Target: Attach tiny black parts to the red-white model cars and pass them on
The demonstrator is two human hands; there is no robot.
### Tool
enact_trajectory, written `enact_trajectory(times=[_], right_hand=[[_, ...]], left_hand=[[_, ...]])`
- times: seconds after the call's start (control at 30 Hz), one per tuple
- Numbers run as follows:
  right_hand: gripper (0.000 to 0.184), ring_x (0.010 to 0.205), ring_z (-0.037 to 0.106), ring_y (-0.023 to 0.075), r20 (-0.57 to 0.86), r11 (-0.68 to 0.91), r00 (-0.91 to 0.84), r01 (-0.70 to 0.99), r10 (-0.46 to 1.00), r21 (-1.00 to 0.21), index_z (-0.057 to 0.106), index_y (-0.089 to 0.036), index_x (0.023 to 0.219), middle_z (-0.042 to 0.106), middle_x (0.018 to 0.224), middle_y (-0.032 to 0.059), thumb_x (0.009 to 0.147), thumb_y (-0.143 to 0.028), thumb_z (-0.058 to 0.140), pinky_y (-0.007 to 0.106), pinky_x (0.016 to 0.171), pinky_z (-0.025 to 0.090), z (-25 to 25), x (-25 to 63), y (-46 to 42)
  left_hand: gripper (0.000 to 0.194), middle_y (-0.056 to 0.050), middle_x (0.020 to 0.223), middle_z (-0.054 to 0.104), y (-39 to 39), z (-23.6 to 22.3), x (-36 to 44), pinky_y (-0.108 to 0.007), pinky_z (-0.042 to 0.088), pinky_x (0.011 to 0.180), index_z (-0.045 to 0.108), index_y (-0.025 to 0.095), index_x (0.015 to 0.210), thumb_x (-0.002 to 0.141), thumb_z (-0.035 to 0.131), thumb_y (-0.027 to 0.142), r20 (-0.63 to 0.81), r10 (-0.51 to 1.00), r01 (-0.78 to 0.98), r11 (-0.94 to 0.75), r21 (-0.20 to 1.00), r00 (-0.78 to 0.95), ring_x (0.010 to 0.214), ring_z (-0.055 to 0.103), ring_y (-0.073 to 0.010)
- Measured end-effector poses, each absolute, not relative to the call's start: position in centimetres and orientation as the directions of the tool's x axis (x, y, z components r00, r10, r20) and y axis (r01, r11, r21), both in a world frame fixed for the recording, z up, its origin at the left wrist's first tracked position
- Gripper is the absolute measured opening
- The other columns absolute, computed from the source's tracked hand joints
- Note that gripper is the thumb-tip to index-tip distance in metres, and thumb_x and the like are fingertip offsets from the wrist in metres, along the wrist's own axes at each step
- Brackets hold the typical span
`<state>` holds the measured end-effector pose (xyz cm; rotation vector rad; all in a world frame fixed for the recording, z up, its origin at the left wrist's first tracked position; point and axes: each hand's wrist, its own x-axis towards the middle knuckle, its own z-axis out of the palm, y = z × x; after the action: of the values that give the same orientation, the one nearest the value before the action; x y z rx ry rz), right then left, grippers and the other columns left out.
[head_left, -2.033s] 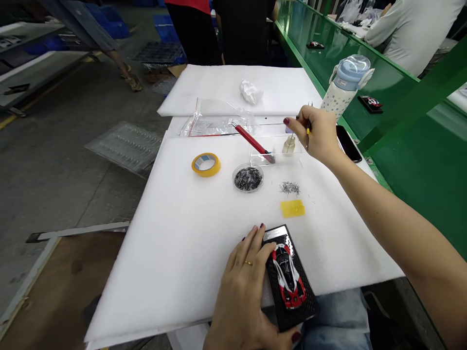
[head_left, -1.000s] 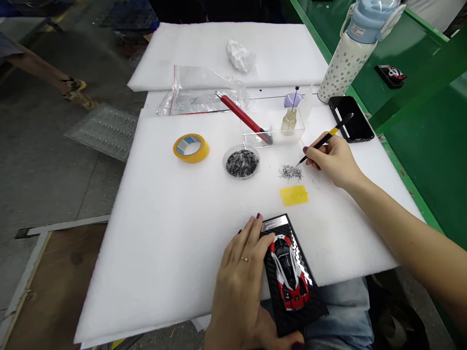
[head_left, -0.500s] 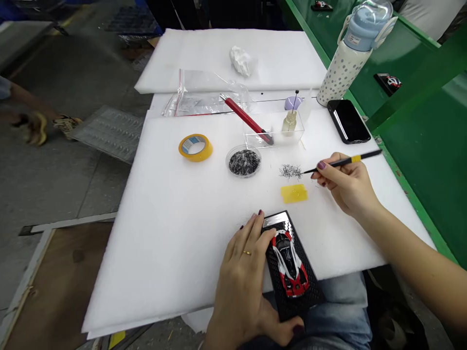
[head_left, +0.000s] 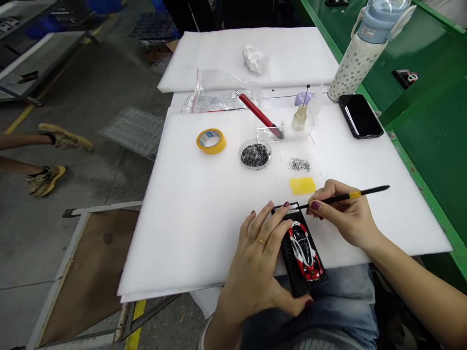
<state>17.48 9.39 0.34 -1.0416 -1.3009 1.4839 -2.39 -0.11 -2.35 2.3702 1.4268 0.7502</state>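
Observation:
A red, white and black toy car [head_left: 305,250] sits on a black textured base [head_left: 292,279] at the near edge of the white foam sheet [head_left: 204,214]. My left hand [head_left: 255,267] grips the base from its left side, thumb under the near end. My right hand [head_left: 346,216] pinches black tweezers with a yellow band [head_left: 339,197]; their tip points left, just above the car's far end. A small pile of thin dark pins [head_left: 299,165] and a yellow pad [head_left: 302,185] lie just beyond.
On the foam are a round dish of dark pins [head_left: 255,155], yellow tape [head_left: 210,140], a clear box [head_left: 288,129] holding a red-handled tool [head_left: 260,114] and small bottle [head_left: 300,116]. A phone [head_left: 360,115] and spotted water bottle [head_left: 359,53] stand far right. Someone's feet [head_left: 47,160] are left.
My right hand has drawn the tweezers back from the pin pile to the far end of the car. My left hand keeps its grip on the base.

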Motion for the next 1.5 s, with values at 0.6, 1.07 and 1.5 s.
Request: enact_trajectory(times=[0.6, 1.07, 1.5], right_hand=[[0.025, 0.057, 0.068, 0.011, 0.053, 0.055, -0.082, 0.014, 0.995, -0.998, 0.071, -0.021, 0.072, 0.075, 0.066, 0.0014, 0.076, -0.036, 0.091, 0.019, 0.051, 0.054, -0.3, 19.2, 9.7], [0.027, 0.064, 0.069, 0.0157, 0.088, 0.082, 0.029, 0.166, 0.996, -0.983, 0.068, -0.023, 0.073, 0.074, 0.071, 0.0022, 0.077, -0.04, 0.089, 0.028, 0.056, 0.055, -1.5, 19.2, 10.9], [0.028, 0.065, 0.07, 0.0164, 0.097, 0.093, 0.014, 0.201, 0.995, -0.975, 0.069, -0.024, 0.074, 0.075, 0.072, 0.0021, 0.077, -0.042, 0.089, 0.029, 0.056, 0.056, -1.5, 19.1, 11.0]], left_hand=[[0.108, -0.023, 0.155, 0.048, -0.3, -2.9, -2.5, -0.053, 0.028, 0.121, 0.044, 0.014, 0.142, 0.059, 0.075, 0.075, 0.332, 0.88, 0.721, -0.47, 0.509, 0.339, 0.15, 0.037, -0.0416], [0.108, -0.024, 0.15, 0.057, -0.4, -3.1, -2.5, -0.052, 0.029, 0.124, 0.047, 0.01, 0.142, 0.061, 0.072, 0.078, 0.366, 0.875, 0.708, -0.475, 0.522, 0.317, 0.148, 0.047, -0.0404], [0.106, -0.025, 0.15, 0.058, -0.4, -3.1, -2.5, -0.052, 0.028, 0.126, 0.047, 0.01, 0.142, 0.063, 0.071, 0.077, 0.358, 0.88, 0.714, -0.467, 0.522, 0.314, 0.147, 0.048, -0.0408]])
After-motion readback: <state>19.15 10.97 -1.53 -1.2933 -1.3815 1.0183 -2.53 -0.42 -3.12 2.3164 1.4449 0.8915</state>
